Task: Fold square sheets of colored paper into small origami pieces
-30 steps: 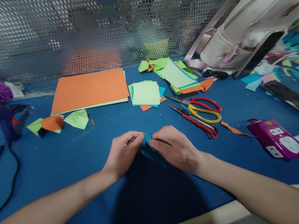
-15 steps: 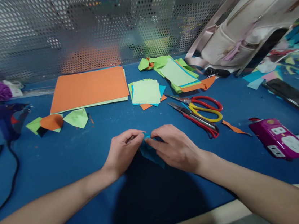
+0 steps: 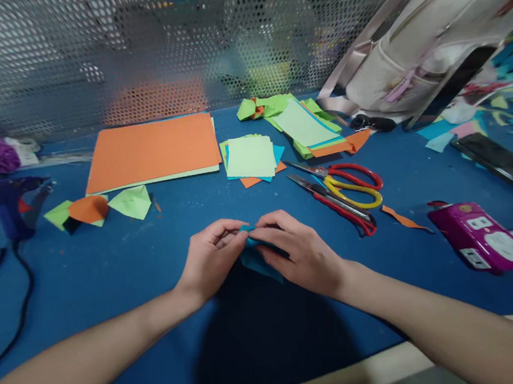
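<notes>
A small piece of blue paper is held between my two hands, low over the middle of the table. My left hand pinches its left side between thumb and fingers. From the right, my right hand grips the same paper, fingertips close to those of the left. Folds show in the paper, though my fingers cover much of it. Beyond my hands lies a stack of small paper squares, pale green on top. Scissors with red and yellow handles and a red utility knife rest to the right.
Large orange sheets lie at the back by a perforated metal panel. Folded paper pieces and a blue glue gun are on the left. A magenta box, a phone and a pale backpack occupy the right.
The fingers of my right hand have shifted slightly on the blue paper, with its index finger now straighter along the top edge. My left hand stays almost still.
</notes>
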`<action>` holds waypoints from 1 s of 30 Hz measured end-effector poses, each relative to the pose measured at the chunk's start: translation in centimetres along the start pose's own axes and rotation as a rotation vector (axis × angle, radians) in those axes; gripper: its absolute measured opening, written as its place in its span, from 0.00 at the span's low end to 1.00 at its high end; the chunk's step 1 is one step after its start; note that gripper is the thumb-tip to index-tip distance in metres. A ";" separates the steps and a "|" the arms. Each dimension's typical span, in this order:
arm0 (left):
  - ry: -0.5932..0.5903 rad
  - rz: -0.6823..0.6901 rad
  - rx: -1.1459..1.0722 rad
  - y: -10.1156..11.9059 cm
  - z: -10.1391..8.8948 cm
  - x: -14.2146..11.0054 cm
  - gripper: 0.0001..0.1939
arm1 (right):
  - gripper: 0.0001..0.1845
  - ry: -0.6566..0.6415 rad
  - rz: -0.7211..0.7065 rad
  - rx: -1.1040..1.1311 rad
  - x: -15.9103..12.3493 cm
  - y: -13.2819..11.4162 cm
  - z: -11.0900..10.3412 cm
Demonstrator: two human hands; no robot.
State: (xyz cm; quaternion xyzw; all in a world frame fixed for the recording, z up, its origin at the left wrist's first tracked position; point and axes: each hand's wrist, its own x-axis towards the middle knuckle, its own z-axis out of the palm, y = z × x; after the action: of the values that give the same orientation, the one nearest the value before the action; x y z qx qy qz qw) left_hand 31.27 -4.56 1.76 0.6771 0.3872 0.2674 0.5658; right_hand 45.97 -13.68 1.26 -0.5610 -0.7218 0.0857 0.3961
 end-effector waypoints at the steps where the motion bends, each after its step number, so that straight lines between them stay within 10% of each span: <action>1: -0.007 0.013 0.002 0.0 -0.1 0.0 0.10 | 0.10 0.011 0.028 0.039 0.0 0.0 0.1; 10: -0.061 0.227 0.071 0.0 -0.2 -0.3 0.05 | 0.10 0.014 0.375 0.211 0.3 -0.4 0.1; 30: -0.046 0.380 0.193 -0.2 0.0 -0.5 0.05 | 0.04 0.049 0.310 0.119 0.1 -0.1 0.3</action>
State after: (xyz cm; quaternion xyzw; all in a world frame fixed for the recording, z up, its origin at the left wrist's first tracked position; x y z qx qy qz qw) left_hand 30.93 -5.00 1.58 0.7949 0.2634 0.3156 0.4463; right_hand 45.66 -13.50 1.13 -0.6431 -0.6103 0.1747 0.4283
